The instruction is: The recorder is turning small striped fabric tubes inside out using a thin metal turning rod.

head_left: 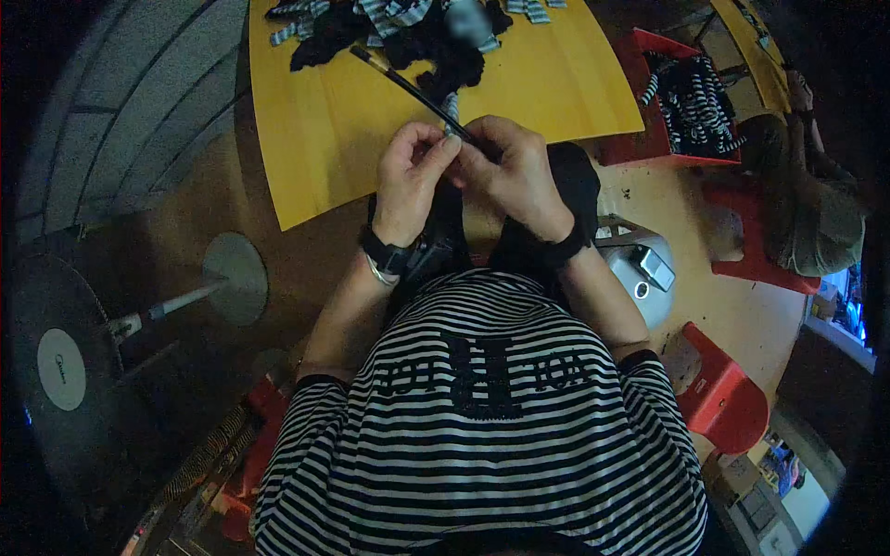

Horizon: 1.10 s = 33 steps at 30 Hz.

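dim overall, yellow counter (324, 148) at 12 o'clock best lit, blue-white glare at 3 o'clock, deep shadow at 8, grainy, corners vignetted black, edges bowed, smeared grey patch near 12

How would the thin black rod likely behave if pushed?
The black rod is probably stiff, since its visible length runs straight. Being so slim, it is likely light and easily nudged aside.
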{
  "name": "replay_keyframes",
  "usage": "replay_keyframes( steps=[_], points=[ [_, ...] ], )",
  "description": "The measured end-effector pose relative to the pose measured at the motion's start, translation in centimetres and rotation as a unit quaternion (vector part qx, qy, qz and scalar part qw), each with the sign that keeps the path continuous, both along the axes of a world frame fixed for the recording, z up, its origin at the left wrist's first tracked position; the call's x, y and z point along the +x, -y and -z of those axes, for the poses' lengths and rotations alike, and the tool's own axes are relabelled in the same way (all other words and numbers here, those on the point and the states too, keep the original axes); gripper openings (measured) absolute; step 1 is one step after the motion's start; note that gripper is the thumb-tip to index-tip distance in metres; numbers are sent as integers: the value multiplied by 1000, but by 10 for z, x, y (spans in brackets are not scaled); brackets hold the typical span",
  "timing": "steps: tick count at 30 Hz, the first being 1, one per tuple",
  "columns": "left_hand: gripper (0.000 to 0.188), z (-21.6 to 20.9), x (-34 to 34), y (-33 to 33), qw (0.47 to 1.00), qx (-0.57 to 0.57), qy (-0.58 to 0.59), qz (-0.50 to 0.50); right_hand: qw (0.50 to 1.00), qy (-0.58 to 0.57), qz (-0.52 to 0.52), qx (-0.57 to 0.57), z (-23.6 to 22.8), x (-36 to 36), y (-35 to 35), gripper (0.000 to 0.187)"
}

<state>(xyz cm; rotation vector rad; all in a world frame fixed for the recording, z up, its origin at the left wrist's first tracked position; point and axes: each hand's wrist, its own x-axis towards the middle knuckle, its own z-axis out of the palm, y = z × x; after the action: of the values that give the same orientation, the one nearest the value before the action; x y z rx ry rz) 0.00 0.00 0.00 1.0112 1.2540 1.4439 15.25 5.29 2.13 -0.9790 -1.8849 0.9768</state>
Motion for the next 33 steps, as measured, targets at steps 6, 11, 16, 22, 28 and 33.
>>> replay_keyframes(
  steps=[6,11,16,22,28,33],
  points=[
    [14,12,1,-8,965,13,-256,-50,995,-42,42,-84,10,-3,-3,19],
    [12,11,-1,-16,976,-6,-209,-66,998,-58,8,6,15,-6,3,20],
    [11,0,-7,-12,994,-89,68,-4,997,-47,7,-60,14,-2,-3,20],
    [10,0,-8,-5,946,-81,296,99,999,-2,34,-4,5,2,-11,19],
    [16,-5,-10,-9,997,6,50,64,992,-53,16,-117,12,2,-8,18],
    [16,1,-12,-2,991,-31,130,15,995,-48,6,-87,18,2,-11,19]
  ],
)
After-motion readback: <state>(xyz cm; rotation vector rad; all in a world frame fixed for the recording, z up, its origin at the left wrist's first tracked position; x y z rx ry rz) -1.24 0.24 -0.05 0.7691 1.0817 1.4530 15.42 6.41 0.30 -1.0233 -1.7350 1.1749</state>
